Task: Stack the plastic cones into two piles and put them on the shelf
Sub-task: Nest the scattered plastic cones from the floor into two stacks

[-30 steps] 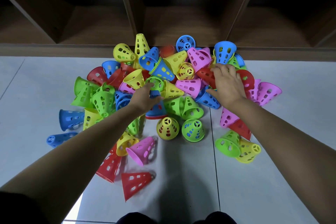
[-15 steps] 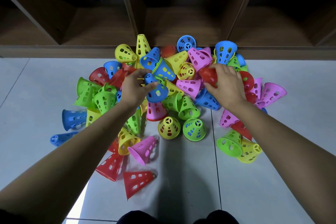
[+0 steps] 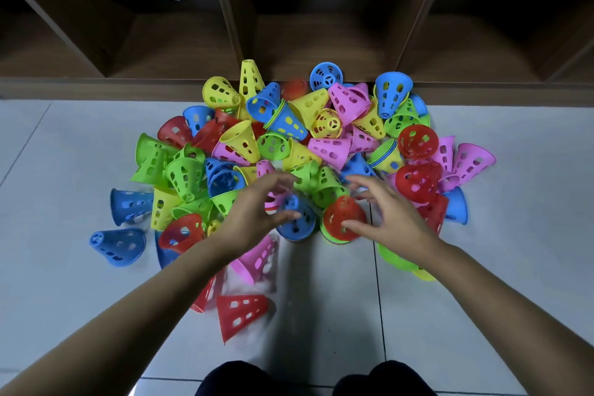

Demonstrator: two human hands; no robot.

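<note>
A heap of perforated plastic cones (image 3: 321,132) in red, blue, green, yellow and pink lies on the floor in front of a wooden shelf (image 3: 305,42). At its near edge a blue cone (image 3: 299,222) tops one small upright stack. Beside it a red cone (image 3: 340,219) tops another over green and yellow rims. My left hand (image 3: 254,215) arches over the blue cone, fingers spread, thumb at its side. My right hand (image 3: 395,215) arches over the red cone the same way. Neither hand closes round a cone.
The shelf's low front ledge (image 3: 96,87) runs behind the heap, with upright dividers between its bays. Loose cones lie apart: a red one (image 3: 239,312) near my knees (image 3: 241,376) and two blue ones (image 3: 117,244) at the left. Grey floor tiles (image 3: 482,283) surround the heap.
Both hands came back from the heap to its near edge. The blue cone from my left hand and the red cone from my right now sit on the two stacks, and my fingers have spread.
</note>
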